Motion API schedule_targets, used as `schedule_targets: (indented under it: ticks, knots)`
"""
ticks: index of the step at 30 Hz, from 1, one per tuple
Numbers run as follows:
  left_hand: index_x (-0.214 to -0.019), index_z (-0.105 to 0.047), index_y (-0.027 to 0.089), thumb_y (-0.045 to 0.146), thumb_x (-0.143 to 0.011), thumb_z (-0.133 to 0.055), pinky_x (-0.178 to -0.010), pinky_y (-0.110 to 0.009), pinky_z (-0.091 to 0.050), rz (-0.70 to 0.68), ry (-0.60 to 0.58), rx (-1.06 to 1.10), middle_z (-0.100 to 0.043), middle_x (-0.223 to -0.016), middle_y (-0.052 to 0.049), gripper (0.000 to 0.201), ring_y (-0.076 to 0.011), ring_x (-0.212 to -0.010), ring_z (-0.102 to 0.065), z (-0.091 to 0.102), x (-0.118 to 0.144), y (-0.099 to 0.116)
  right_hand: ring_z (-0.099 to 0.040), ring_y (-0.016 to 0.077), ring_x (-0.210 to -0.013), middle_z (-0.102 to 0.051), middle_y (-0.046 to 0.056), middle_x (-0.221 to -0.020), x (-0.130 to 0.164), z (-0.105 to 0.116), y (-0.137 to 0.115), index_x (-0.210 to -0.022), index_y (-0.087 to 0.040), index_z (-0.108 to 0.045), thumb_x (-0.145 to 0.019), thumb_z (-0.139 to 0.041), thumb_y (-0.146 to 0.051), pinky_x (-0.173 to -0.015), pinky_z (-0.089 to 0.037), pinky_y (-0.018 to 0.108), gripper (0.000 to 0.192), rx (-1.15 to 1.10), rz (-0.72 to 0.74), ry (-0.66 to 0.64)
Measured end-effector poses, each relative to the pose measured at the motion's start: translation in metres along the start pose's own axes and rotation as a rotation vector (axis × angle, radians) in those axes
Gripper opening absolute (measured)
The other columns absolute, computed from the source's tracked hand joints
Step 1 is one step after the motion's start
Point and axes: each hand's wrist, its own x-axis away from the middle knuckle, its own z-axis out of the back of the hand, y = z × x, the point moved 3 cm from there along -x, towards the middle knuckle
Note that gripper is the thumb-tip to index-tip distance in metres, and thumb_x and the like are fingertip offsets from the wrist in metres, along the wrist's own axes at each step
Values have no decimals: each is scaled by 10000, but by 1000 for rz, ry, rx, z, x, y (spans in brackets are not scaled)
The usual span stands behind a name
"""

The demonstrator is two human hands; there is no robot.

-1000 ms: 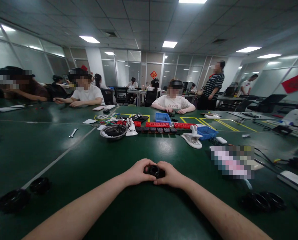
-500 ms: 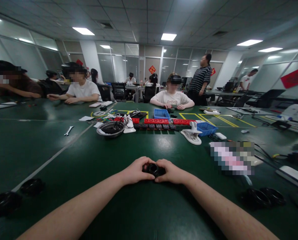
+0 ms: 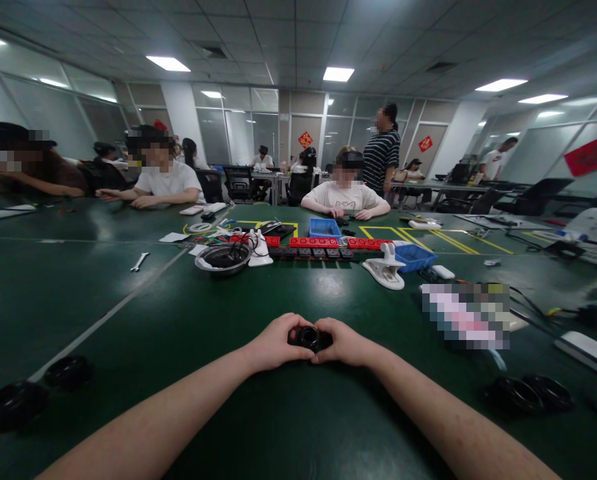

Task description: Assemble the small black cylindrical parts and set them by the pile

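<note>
Both of my hands meet in the middle of the green table [image 3: 178, 313]. Between them is a small black round part [image 3: 309, 337] with a hole facing up. My left hand [image 3: 275, 343] wraps its left side with curled fingers. My right hand [image 3: 345, 341] grips its right side. The part rests low, at or just above the table top; I cannot tell if it touches.
Black rings [image 3: 67, 371] lie at the left edge, more black rings [image 3: 527, 393] at the right. A metal bowl [image 3: 223, 258], white clamp [image 3: 384, 269], blue bins [image 3: 414, 256] and red trays [image 3: 315, 243] stand farther off. Several people sit opposite; one stands behind.
My hands stay closed on the black part with almost no shift. The standing person in the striped shirt has walked left behind the seated person.
</note>
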Motion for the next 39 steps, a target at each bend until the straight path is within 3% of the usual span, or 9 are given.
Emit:
schedule_targets:
  ticks: [5, 11, 14, 16, 19, 24, 29, 39]
  knots:
    - [-873, -553, 187, 373, -547, -676, -552, -227, -365, 83, 94, -68, -494, -807, -2, 395, -138, -662, -465, -2, 3, 7, -437, 106, -615, -478, -38, -669, -2, -6, 5, -691, -158, -507, -480, -716, -365, -497, -285, 190, 362, 34, -66, 68]
    - [-849, -547, 191, 394, -560, -663, -597, -258, -373, 161, 289, -183, -518, -823, -17, 372, -182, -739, -494, -6, 2, 6, -483, 155, -635, -547, 32, -700, -5, -14, -7, -718, -154, -511, -588, -610, -413, -522, -298, 239, 306, 388, -217, 267]
    - [-879, -541, 185, 394, -571, -658, -627, -271, -378, 148, 332, -201, -521, -840, -27, 390, -192, -769, -493, -7, -1, 4, -509, 204, -685, -570, 70, -703, -4, -16, -14, -689, -149, -529, -658, -530, -435, -594, -324, 297, 287, 549, -250, 301]
    - [-893, -537, 183, 377, -581, -656, -638, -267, -379, 110, 315, -186, -516, -842, -25, 387, -183, -766, -487, -5, -2, 4, -511, 223, -718, -571, 76, -723, -2, -14, -16, -697, -150, -532, -659, -521, -471, -635, -328, 326, 323, 579, -221, 321]
    - [-867, -541, 186, 360, -591, -650, -608, -249, -372, 39, 197, -161, -495, -799, -5, 344, -157, -707, -472, -2, -1, 6, -500, 211, -756, -553, 68, -816, 2, -10, -15, -820, -153, -523, -588, -582, -521, -648, -342, 311, 439, 466, -90, 307]
    - [-896, -541, 191, 353, -570, -674, -572, -223, -355, -31, 5, -75, -487, -814, 4, 387, -136, -687, -455, 2, 3, 6, -485, 152, -709, -537, 12, -789, 4, -5, -7, -826, -161, -543, -543, -671, -433, -594, -347, 240, 413, 183, 77, 71]
    - [-934, -534, 204, 353, -573, -678, -595, -231, -361, -30, -16, -10, -497, -857, -1, 416, -145, -725, -468, -1, 1, -1, -488, 150, -724, -543, -5, -770, 3, 0, -4, -819, -155, -571, -566, -677, -373, -611, -348, 232, 350, 68, 123, -12]
    - [-946, -531, 199, 355, -580, -674, -614, -242, -377, -15, -21, 5, -499, -867, -8, 423, -152, -742, -481, -2, 1, -1, -490, 146, -723, -550, -6, -779, 3, 3, -6, -821, -153, -580, -595, -661, -371, -631, -359, 236, 325, 57, 141, -36]
